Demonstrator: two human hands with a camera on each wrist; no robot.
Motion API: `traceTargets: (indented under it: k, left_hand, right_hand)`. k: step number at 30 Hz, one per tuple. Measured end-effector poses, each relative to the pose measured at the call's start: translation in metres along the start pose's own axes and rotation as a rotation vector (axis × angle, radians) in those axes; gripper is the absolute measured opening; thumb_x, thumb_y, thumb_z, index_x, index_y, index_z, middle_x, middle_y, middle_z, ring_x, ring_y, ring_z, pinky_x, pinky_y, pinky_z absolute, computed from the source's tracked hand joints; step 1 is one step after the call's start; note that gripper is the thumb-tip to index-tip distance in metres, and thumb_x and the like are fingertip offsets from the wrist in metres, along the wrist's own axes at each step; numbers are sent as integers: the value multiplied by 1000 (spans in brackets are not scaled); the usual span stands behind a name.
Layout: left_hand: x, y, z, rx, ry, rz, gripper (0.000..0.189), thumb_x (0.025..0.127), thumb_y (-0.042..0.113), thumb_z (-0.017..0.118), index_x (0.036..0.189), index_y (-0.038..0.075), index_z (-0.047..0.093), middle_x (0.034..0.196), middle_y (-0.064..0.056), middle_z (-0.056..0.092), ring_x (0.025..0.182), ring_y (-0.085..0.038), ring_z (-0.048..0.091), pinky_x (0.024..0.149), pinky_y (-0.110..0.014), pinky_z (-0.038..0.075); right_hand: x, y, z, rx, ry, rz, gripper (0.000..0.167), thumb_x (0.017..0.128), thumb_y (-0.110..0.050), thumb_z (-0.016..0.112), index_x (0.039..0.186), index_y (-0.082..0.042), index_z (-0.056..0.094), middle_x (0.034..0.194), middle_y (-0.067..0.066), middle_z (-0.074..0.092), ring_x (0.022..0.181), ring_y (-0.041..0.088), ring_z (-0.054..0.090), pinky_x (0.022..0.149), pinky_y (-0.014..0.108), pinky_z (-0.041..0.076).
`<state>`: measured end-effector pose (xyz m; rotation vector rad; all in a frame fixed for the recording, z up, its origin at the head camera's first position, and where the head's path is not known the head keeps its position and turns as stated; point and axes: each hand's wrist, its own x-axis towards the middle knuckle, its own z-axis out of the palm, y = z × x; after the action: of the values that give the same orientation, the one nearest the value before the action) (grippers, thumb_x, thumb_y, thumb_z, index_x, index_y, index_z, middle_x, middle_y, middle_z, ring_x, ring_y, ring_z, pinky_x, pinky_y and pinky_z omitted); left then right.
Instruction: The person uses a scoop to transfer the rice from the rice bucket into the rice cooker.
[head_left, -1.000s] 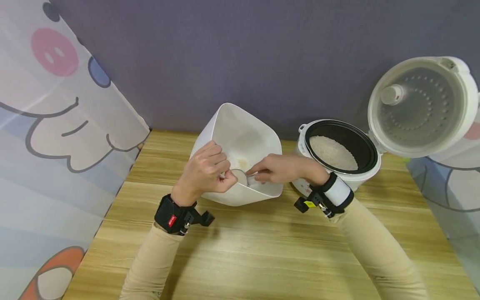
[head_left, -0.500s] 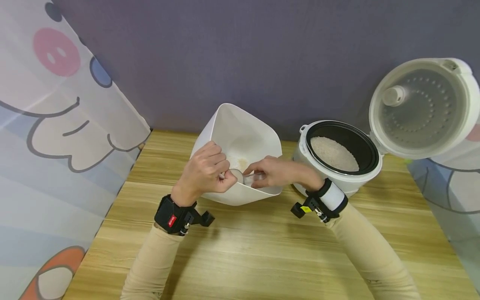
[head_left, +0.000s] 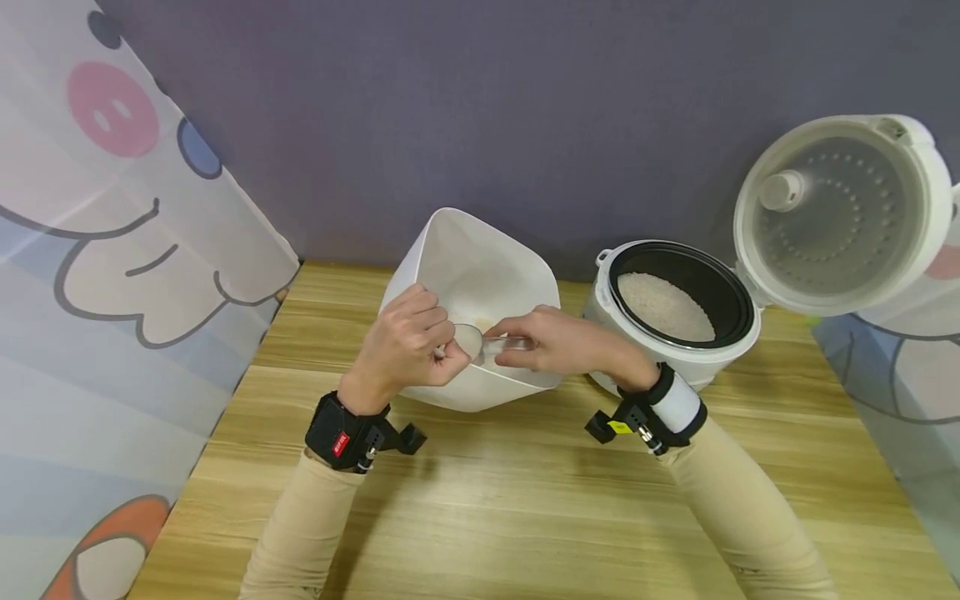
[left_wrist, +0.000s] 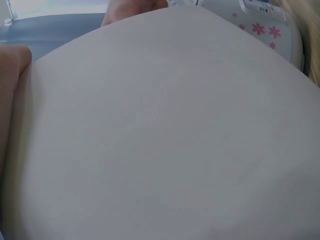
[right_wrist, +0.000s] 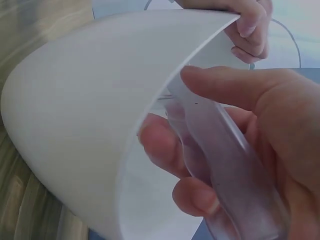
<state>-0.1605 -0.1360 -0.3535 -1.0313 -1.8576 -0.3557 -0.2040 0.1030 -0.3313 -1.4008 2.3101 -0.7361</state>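
A white plastic bin (head_left: 487,258) leans with its wide mouth upward, a few rice grains in a pale patch low on its inner wall. My left hand (head_left: 411,340) grips the near-left rim, fingers curled over it. Just inside the mouth, my right hand (head_left: 558,342) holds a clear scoop (head_left: 469,340) by its wavy handle (right_wrist: 225,155), thumb on top and fingers beneath. The scoop's round cup looks pale inside and lies beside my left thumb, which partly covers it. The bin's outer wall (left_wrist: 160,130) fills most of the left wrist view.
A white rice cooker (head_left: 600,312) with pink flowers stands to the right, its lid (head_left: 847,217) raised. White rice (head_left: 667,308) lies in its black inner pot. A wooden table (head_left: 480,492) carries everything; a grey backdrop (head_left: 480,108) rises right behind the bin.
My right hand has shifted from fingers touching the scoop to a pinch around its handle, and the cup has come up slightly, towards the left thumb. My left hand keeps its hold on the rim.
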Motion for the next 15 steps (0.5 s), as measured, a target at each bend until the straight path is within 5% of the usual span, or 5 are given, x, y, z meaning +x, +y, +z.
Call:
traceTargets:
  k: [6, 15]
  left_hand:
    - [-2, -1, 1, -5, 6, 1, 22, 69, 8, 45, 50, 12, 35, 49, 2, 28, 53, -17, 30, 56, -31, 32]
    - [-4, -3, -2, 0, 13, -10, 21, 66, 7, 44, 50, 12, 32, 49, 1, 27, 53, -17, 29, 56, -31, 31]
  right_hand:
    - [-7, 2, 0, 65, -21, 49, 36, 102, -24, 64, 133, -6, 66, 66, -9, 67, 57, 2, 64, 60, 27, 50]
    - [-22, 9, -8, 86, 39, 97, 37, 102, -22, 66, 133, -2, 65, 83, 0, 72, 59, 6, 62, 61, 29, 50]
